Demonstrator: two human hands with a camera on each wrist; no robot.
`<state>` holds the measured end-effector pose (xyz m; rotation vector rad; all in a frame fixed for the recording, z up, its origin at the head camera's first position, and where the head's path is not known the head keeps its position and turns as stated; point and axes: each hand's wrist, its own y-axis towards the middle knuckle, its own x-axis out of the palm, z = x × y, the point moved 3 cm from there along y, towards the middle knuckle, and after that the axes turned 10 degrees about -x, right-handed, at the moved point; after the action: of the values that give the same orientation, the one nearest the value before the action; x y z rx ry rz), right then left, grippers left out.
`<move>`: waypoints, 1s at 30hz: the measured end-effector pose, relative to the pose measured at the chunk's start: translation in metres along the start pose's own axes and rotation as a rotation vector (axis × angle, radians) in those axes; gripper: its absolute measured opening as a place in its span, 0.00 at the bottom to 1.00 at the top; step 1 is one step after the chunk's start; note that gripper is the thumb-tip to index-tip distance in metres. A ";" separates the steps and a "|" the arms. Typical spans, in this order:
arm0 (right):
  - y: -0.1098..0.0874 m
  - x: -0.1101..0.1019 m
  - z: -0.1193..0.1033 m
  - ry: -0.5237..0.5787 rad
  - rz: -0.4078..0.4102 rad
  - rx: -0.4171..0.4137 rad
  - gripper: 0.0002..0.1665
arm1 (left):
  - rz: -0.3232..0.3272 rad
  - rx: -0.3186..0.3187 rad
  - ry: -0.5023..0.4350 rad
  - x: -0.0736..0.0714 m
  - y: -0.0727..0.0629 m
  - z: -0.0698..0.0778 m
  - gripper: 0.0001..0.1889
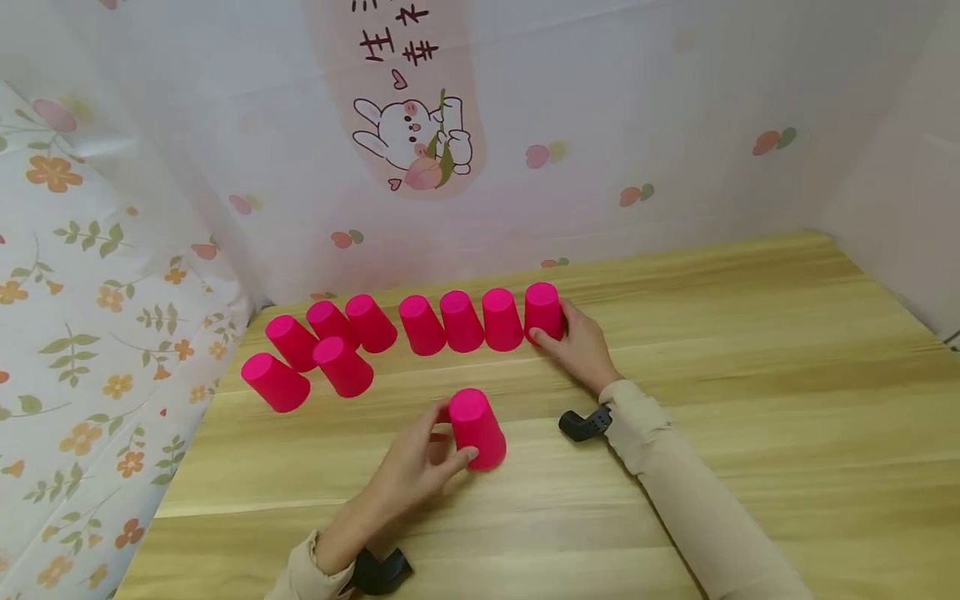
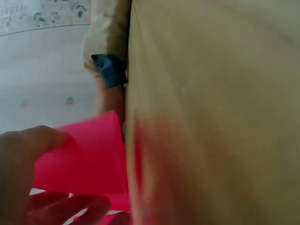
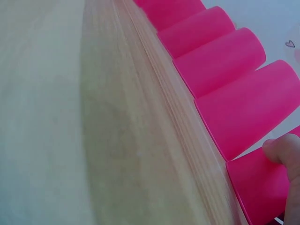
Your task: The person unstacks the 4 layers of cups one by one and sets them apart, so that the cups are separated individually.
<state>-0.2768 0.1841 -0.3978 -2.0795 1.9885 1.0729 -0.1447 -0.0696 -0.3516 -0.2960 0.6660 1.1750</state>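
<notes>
My left hand (image 1: pixel 423 458) grips a bright pink cup (image 1: pixel 477 429), turned upside down, near the middle of the table. In the left wrist view that cup (image 2: pixel 84 154) sits between thumb and fingers, its rim close to the wood. Farther back, my right hand (image 1: pixel 583 343) holds the rightmost pink cup (image 1: pixel 543 310) of a row, thumb on its near side. Beside it in the row stand three more upturned cups, the closest being a pink cup (image 1: pixel 502 320). In the right wrist view the thumb presses on the held cup (image 3: pixel 262 183).
Several more upturned pink cups stand in a loose group at the left, among them a front cup (image 1: pixel 276 383). The wooden table (image 1: pixel 750 375) meets a white printed cloth (image 1: pixel 600 100) behind and a flowered cloth (image 1: pixel 97 358) at the left. Each wrist wears a black mount (image 1: pixel 585 425).
</notes>
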 end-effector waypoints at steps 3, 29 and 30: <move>0.000 0.006 -0.001 0.000 -0.016 -0.005 0.35 | 0.071 -0.030 -0.058 -0.008 0.001 -0.001 0.32; 0.000 0.001 -0.002 -0.025 -0.005 -0.010 0.30 | 0.394 -0.098 0.059 -0.100 -0.013 -0.006 0.30; 0.000 0.001 -0.003 -0.024 -0.007 -0.009 0.31 | 0.405 -0.118 0.074 -0.103 -0.014 -0.014 0.30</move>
<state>-0.2754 0.1818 -0.3967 -2.0666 1.9676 1.1021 -0.1594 -0.1595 -0.3004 -0.3137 0.7436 1.6000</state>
